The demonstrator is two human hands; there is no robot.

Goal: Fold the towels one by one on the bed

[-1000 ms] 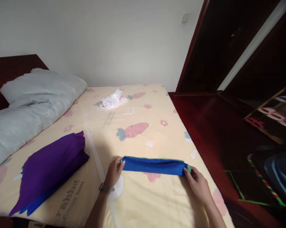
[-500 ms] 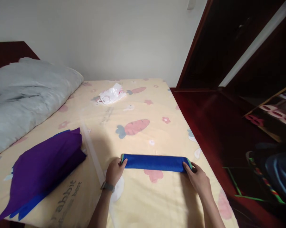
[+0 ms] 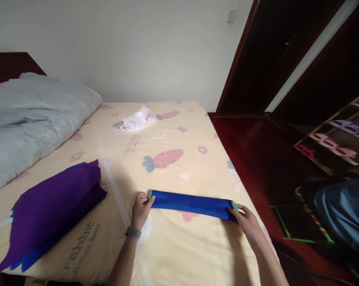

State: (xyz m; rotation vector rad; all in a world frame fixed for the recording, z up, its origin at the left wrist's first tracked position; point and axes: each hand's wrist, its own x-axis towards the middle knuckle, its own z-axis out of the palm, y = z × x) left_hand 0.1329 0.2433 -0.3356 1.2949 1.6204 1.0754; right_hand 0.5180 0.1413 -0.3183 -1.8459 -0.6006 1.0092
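A blue cloth (image 3: 191,203), folded into a long narrow strip with green edging at its ends, stretches between my hands over the bed. My left hand (image 3: 141,210), with a watch on the wrist, pinches the strip's left end between thumb and fingers. At the other end, my right hand (image 3: 247,220) grips the corner, thumb on top. The right end looks slightly raised from the sheet. To the left lies a purple cloth (image 3: 56,202) on top of blue cloth (image 3: 38,256), loosely heaped.
A grey quilt (image 3: 39,115) is bunched at the far left. A white plastic bag (image 3: 138,119) sits toward the wall on the patterned bedsheet (image 3: 164,182). Beyond the bed's right edge are a shoe rack with slippers (image 3: 332,145) and a dark blue item (image 3: 346,210).
The strip's right end has come up a little and its fold now shows at the end. Both hands keep their hold. The view has shifted slightly to the right.
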